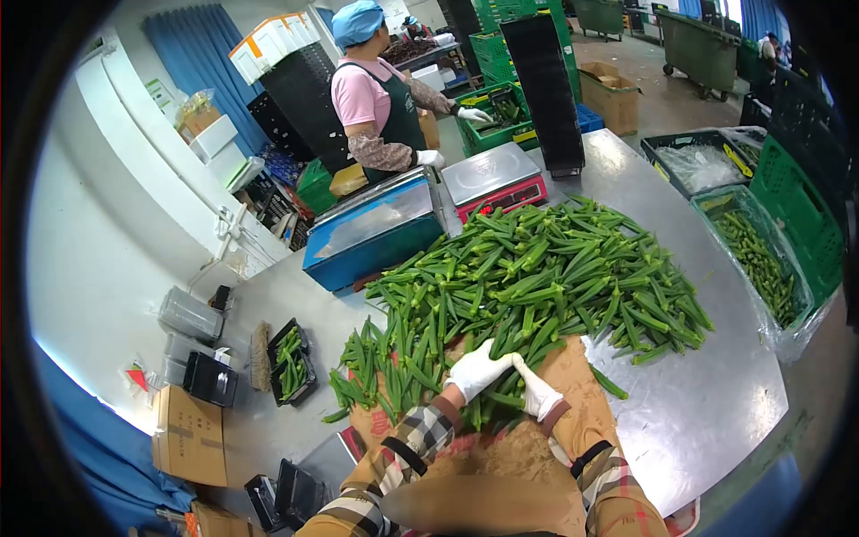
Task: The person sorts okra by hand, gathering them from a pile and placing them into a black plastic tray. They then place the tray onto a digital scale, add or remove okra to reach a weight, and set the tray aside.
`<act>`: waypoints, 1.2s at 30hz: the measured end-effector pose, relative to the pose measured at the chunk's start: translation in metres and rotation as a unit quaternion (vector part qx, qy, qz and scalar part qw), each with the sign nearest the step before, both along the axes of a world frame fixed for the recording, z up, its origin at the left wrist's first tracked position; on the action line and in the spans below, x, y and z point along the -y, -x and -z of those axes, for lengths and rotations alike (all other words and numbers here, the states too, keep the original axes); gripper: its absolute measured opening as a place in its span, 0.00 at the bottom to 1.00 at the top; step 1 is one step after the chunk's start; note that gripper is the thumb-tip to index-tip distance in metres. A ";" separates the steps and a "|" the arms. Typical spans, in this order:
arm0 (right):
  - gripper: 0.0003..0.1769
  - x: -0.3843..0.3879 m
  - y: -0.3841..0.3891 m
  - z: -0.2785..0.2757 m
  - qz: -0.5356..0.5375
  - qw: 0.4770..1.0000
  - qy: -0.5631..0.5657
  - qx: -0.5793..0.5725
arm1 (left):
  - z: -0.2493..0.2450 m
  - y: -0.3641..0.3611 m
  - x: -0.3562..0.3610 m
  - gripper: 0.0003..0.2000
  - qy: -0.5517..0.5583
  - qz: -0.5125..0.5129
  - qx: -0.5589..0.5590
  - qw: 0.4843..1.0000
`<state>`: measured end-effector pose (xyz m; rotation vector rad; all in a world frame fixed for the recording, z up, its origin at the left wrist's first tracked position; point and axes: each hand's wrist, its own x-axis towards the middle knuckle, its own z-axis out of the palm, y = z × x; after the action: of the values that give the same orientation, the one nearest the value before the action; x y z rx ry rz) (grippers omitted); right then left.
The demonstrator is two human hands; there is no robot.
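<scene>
At the near edge of the table, a small bunch of okra pods lay on a cardboard sheet, pressed between two white-gloved hands. The left hand curled over the pods from the far-left side, grasping them. The right hand cupped them from the near-right, one finger raised; whether it gripped them could not be told. Gathering such a bunch well probably called for lining the pods up stem to tip and squeezing lightly, since okra bruises and snaps. Just beyond spread the big okra heap on the steel table. At the far side stood a scale. To the right sat a lined green crate of okra. A co-worker stood far off.
</scene>
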<state>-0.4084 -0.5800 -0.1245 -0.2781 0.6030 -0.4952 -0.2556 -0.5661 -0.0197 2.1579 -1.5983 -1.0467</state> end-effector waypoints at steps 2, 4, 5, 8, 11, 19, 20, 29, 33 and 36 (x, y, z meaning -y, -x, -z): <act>0.39 -0.015 0.004 0.014 -0.029 1.000 -0.005 0.001 | 0.000 0.002 -0.024 0.36 0.015 -0.019 -0.059 0.998; 0.38 -0.028 0.011 0.009 -0.031 0.999 -0.009 -0.039 | 0.004 0.006 -0.043 0.33 0.022 -0.044 -0.099 0.994; 0.37 -0.034 0.017 0.006 -0.041 0.998 -0.022 -0.048 | 0.006 0.010 -0.050 0.34 0.034 -0.059 -0.128 0.989; 0.34 -0.055 0.043 -0.026 -0.037 0.999 -0.015 0.000 | 0.007 0.028 -0.079 0.37 0.047 -0.122 -0.238 0.962; 0.28 -0.074 0.079 -0.034 -0.044 0.990 0.127 -0.050 | -0.051 0.056 -0.112 0.47 0.029 -0.106 -0.341 0.934; 0.46 -0.110 0.190 -0.025 -0.024 0.837 0.369 -0.403 | 0.043 0.043 -0.238 0.31 0.126 -0.076 -0.044 0.988; 0.55 -0.112 0.203 -0.018 -0.012 0.814 0.407 -0.414 | 0.042 0.037 -0.245 0.31 0.109 -0.076 0.026 0.991; 0.46 -0.147 0.120 -0.052 -0.091 0.454 0.690 -0.556 | 0.035 0.078 -0.249 0.34 0.090 0.025 0.205 0.974; 0.38 -0.198 0.108 -0.032 -0.194 0.414 0.743 -0.489 | 0.031 0.088 -0.281 0.34 0.090 0.112 0.238 0.961; 0.37 -0.230 0.133 -0.036 -0.190 0.428 0.769 -0.435 | 0.027 0.084 -0.323 0.35 0.080 0.163 0.247 0.952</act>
<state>-0.5411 -0.3501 -0.0890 -2.5702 0.8712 -0.2657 -0.3396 -0.2429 -0.0467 2.2011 -2.2325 -0.4322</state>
